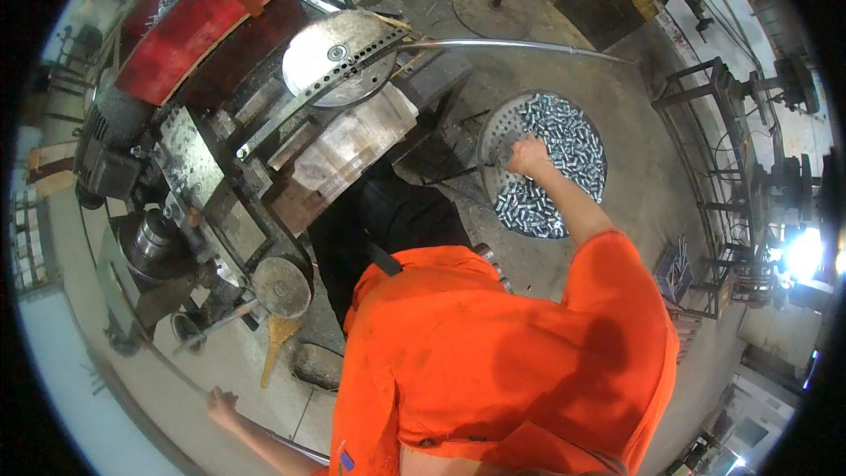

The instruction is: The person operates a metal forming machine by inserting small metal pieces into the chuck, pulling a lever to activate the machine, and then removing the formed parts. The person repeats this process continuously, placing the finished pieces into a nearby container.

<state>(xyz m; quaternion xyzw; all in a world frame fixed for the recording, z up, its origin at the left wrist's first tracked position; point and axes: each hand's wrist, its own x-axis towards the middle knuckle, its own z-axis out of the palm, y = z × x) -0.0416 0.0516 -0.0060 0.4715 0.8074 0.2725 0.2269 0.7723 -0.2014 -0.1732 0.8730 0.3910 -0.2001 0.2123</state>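
My right hand (pixel 529 157) reaches down over a round perforated metal tray (pixel 504 126), its fingers drawn together at the edge of a heap of short shiny metal cylinders (pixel 560 145). Whether a piece is between those fingers is hidden. Far to the left, my left hand (pixel 223 407) is closed around the end of a long thin lever (pixel 176 372) that runs back toward the machine (pixel 225 203). On the machine, a big metal disc (pixel 326 48) lies beneath a flat bar with a row of holes (pixel 326 90).
A red bin (pixel 207 22) with small metal pieces on its ledge stands at the far left. A worn block (pixel 352 145) sits by my legs. A long metal rod (pixel 529 46) extends from the disc toward the right. Metal racks (pixel 718 141) line the right side.
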